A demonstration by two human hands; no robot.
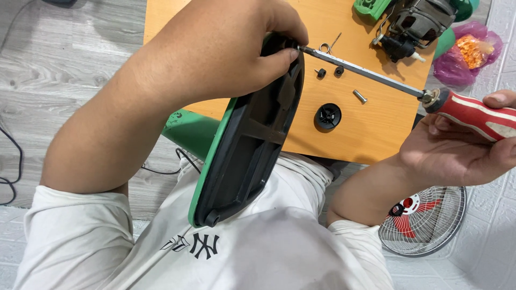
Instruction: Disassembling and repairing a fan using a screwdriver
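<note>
My left hand (236, 43) grips the top edge of a green and black fan base (250, 139) that stands on edge against my lap, its black ribbed underside facing right. My right hand (457, 145) holds a screwdriver with a red and white handle (478, 114). Its long metal shaft (365, 72) reaches left, and the tip meets the upper rim of the base right at my left thumb and fingertips.
A low orange wooden table (371, 129) holds a black round knob (328, 116), a bolt (359, 96), two small black caps (329, 71), a spring clip (329, 45) and a fan motor (411, 24). A fan grille with red blades (424, 220) lies on the floor at right, and a pink bag (467, 51) at top right.
</note>
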